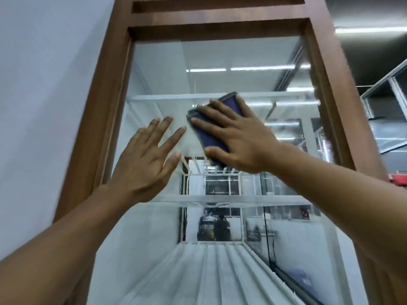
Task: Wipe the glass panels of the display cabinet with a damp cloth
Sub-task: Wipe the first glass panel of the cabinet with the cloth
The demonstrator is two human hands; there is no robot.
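Note:
A tall display cabinet with a brown wooden frame (103, 119) fills the view, and its front glass panel (220, 69) reflects ceiling lights. My right hand (237, 139) presses a folded dark blue cloth (209, 130) flat against the glass at mid height, fingers spread over it. My left hand (147, 159) lies beside it to the left, fingers straight and spread, at the glass and holding nothing. The two hands are a small gap apart.
Glass shelves (220, 200) cross the cabinet inside. A white wall (44, 95) stands to the left of the frame. On the right are more glass cases (387, 113) and a red object (398, 179) at the edge.

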